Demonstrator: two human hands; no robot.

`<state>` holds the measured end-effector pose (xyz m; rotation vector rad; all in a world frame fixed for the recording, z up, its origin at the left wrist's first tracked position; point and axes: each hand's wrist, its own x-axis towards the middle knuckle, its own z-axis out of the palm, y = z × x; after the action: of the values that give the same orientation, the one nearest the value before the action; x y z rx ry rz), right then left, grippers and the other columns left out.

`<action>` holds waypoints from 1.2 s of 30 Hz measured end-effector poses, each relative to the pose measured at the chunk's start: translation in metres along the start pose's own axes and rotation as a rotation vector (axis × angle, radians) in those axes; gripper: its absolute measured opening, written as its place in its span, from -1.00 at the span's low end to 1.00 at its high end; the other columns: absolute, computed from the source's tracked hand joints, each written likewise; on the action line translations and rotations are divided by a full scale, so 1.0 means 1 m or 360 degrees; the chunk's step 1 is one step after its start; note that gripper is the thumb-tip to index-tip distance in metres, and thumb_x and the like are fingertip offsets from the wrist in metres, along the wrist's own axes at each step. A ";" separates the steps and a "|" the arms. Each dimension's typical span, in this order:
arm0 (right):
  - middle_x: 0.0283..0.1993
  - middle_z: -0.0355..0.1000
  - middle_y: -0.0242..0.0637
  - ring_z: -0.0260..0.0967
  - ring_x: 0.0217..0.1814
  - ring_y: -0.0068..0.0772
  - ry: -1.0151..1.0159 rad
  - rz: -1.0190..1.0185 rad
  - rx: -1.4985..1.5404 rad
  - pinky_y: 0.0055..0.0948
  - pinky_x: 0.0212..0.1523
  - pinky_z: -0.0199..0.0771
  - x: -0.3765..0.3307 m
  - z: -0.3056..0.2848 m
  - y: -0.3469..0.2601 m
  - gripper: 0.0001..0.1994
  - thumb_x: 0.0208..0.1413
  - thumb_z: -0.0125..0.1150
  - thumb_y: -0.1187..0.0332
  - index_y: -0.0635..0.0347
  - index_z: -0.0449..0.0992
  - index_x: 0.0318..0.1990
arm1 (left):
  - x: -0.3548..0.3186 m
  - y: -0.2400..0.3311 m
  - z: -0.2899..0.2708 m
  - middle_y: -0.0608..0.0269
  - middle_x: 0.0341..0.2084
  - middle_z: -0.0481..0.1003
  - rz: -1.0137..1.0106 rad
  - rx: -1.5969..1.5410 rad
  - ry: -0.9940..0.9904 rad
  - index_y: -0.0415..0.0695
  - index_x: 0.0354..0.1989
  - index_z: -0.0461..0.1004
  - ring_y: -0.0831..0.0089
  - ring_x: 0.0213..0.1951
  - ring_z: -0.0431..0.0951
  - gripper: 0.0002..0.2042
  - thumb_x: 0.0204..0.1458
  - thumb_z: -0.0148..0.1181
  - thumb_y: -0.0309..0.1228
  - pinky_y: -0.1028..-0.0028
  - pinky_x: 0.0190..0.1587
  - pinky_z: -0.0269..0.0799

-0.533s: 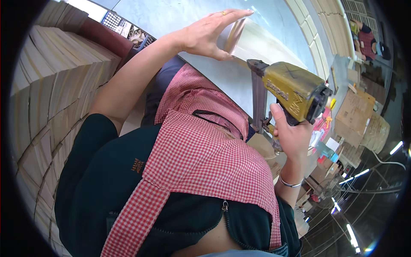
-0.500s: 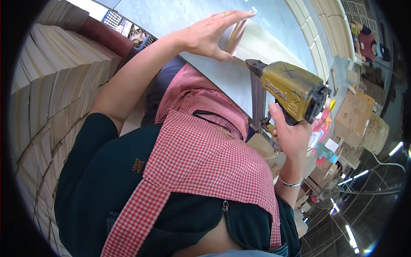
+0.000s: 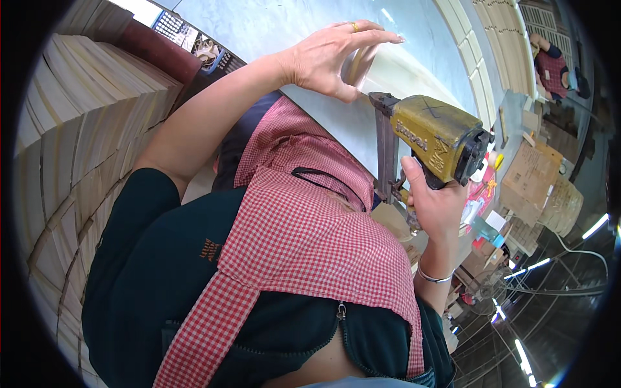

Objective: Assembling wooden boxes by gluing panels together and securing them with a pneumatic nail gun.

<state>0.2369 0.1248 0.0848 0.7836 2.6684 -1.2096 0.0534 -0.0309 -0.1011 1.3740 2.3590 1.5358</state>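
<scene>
My left hand spans the end of a pale, box-like wooden piece on the worktable. Its thumb lies at the near corner and its fingers reach over the far side, so it grips that end. A yellow air nail gun with a dark nose and magazine is in my right hand, fingers wrapped round the handle, mostly hidden behind it. The gun's nose points left, close to the wooden piece's near corner by my left thumb. Whether the nose touches the wood I cannot tell.
The grey-blue worktable stretches ahead. Tall stacks of boards stand close on my left, near a blue plastic basket. Pale strips lie along the table's far side. Cardboard boxes stand at right; another person is farther off.
My left hand has shifted slightly right and down in the picture, its fingers reaching a little farther over the wooden end. The nail gun has moved slightly left and stays in my right hand.
</scene>
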 end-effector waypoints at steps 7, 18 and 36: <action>-0.13 0.64 -0.12 0.63 -0.19 -0.30 -0.0024 -0.0030 -0.0056 -0.47 -0.26 0.60 0.005 -0.002 -0.001 -0.65 0.08 0.45 0.41 0.37 0.53 -0.01 | -0.002 -0.002 0.003 0.09 0.07 0.46 -0.0004 -0.0043 0.0085 0.10 0.48 0.07 0.06 0.01 0.50 0.09 -0.44 0.39 -0.18 0.14 0.28 0.33; -0.24 0.64 -0.15 0.56 -0.34 -0.41 -0.0049 -0.0119 -0.0172 -0.49 -0.37 0.52 0.043 -0.008 -0.030 -0.73 0.09 0.43 0.41 0.40 0.59 -0.12 | -0.004 -0.001 0.003 0.04 0.15 0.44 -0.0124 -0.0024 -0.0029 0.11 0.53 -0.10 0.02 0.17 0.43 0.15 -0.41 0.34 -0.18 -0.01 0.49 -0.02; -0.30 0.63 -0.15 0.48 -0.44 -0.45 -0.0252 -0.0091 -0.0384 -0.50 -0.42 0.49 0.069 -0.021 -0.047 -0.70 0.05 0.46 0.40 0.46 0.59 -0.14 | -0.007 -0.004 0.006 0.00 0.19 0.42 -0.0146 0.0004 -0.0053 0.07 0.54 -0.16 0.01 0.20 0.41 0.17 -0.38 0.37 -0.16 -0.05 0.52 -0.12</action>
<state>0.1562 0.1419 0.1098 0.5548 2.6539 -0.8948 0.0576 -0.0319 -0.1107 1.2624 2.3693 1.4753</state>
